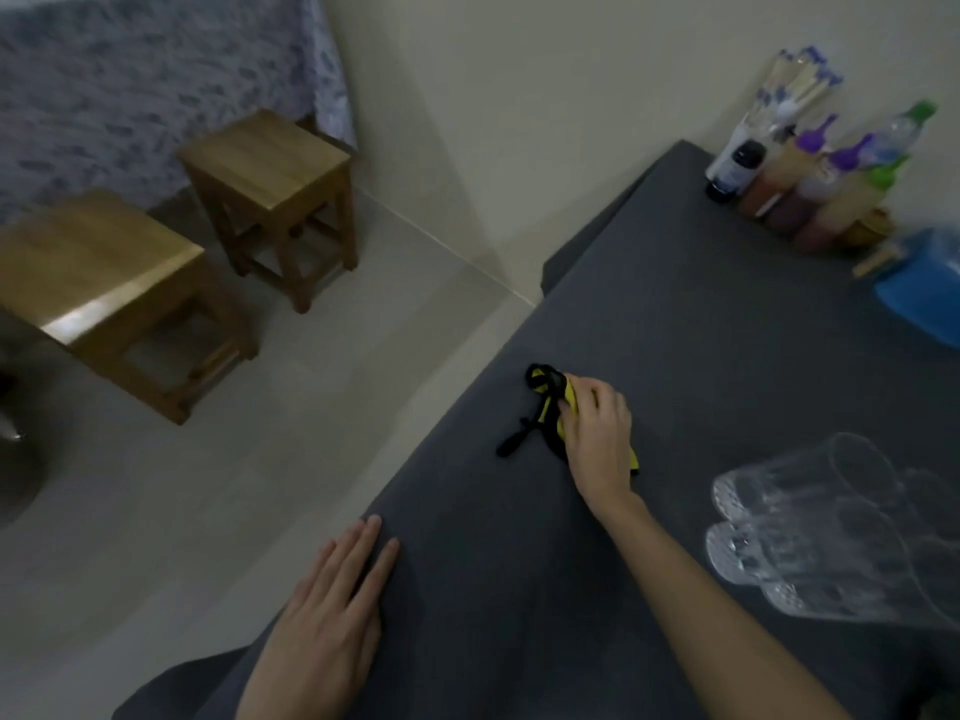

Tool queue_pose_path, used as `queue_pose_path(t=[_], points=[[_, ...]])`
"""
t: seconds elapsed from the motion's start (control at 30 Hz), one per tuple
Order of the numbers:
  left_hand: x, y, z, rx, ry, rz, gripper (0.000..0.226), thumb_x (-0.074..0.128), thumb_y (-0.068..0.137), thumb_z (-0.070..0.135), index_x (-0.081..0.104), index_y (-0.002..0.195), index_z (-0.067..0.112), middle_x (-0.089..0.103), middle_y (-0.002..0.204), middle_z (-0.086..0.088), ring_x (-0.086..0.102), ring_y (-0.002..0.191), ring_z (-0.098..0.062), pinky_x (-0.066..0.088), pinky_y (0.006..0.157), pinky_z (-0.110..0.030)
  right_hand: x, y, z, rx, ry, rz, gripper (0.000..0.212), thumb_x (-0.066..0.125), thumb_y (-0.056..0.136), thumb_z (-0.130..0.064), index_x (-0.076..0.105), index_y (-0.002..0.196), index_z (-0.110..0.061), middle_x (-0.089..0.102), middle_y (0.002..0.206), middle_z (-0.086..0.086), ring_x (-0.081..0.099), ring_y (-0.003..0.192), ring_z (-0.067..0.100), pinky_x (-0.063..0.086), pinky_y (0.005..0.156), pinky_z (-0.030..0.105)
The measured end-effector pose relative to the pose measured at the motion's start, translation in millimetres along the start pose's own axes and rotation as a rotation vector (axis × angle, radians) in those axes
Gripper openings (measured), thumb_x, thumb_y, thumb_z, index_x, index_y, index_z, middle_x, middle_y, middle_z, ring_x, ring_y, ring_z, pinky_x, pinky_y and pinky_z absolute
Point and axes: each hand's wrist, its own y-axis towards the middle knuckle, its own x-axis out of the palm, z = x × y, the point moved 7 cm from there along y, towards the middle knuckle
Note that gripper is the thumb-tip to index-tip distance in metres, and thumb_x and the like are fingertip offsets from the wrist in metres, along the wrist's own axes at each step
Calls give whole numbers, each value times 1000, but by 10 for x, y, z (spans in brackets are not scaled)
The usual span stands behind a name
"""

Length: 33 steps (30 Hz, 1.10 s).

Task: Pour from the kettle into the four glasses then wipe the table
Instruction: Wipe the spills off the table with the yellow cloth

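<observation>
You're on the wiping step: your right hand [597, 423] grips the yellow cloth [546, 394] near the left edge of the tabletop [701, 314], and your left hand [332, 605] lies flat. Next, I'd sweep toward the glasses [810, 527], carefully.

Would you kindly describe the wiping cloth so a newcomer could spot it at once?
On the grey table, near its left edge, the right hand holds a crumpled cloth. It is the only yellow-and-black thing there.
</observation>
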Motion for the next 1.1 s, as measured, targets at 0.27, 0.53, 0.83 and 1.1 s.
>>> queue_pose_path(t=[0.27, 0.53, 0.83, 1.1], points=[[-29, -11, 17, -9, 30, -44, 56, 39, 84, 23, 45, 138, 11, 37, 149, -11, 12, 146, -16, 16, 115, -34, 242, -339, -1056, -306, 88, -127, 25, 60, 82, -12, 59, 106, -9, 59, 101, 10, 52, 85, 28, 45, 75, 39], [-87, -16, 58, -34, 23, -77, 54, 14, 99, 31, 43, 140, 10, 34, 151, -11, 28, 139, -22, 18, 114, -34, -191, -1408, -760, -725, 101, -185, 38, 61, 73, -22, 61, 110, -15, 62, 104, 2, 56, 92, 19, 48, 78, 29], [-30, -34, 23, -48, 29, -92, 53, 17, 99, 33, 39, 143, 12, 30, 154, -9, 30, 141, -25, 21, 113, -39, -448, -1067, 414, -288, -192, -68, 37, 60, 73, -20, 55, 110, -16, 62, 103, 5, 50, 91, 20, 34, 75, 32], [-37, -25, 37, -18, 9, -38, 52, 35, 90, 23, 41, 140, 9, 36, 150, -13, 30, 139, -25, 22, 112, -40, -209, -38, 452, 68, -251, -5, 22, 66, 85, -18, 60, 104, -9, 61, 97, 12, 56, 83, 31, 43, 70, 40]])
